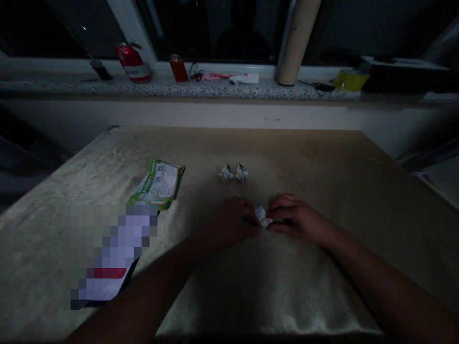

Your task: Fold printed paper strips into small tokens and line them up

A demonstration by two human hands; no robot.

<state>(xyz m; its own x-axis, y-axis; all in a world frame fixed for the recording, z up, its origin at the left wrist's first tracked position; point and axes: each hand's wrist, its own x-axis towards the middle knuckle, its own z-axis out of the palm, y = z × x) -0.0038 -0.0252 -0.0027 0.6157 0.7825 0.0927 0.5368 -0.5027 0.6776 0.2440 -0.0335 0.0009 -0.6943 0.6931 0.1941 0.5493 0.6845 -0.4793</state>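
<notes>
Both my hands rest on the tan table (322,157) near its middle. My left hand (233,220) and my right hand (296,219) meet over a small folded piece of printed paper (263,217), fingers curled and pinching it from either side. Two small folded paper pieces (234,173) lie side by side just beyond my hands. A green and white printed wrapper (159,184) lies flat to the left.
A blurred-out flat item (107,258) lies at the front left of the table. Behind the table runs a stone window sill (215,88) with a red can (133,63), a small red container (178,68), a cardboard tube (296,43) and a yellow object (349,80).
</notes>
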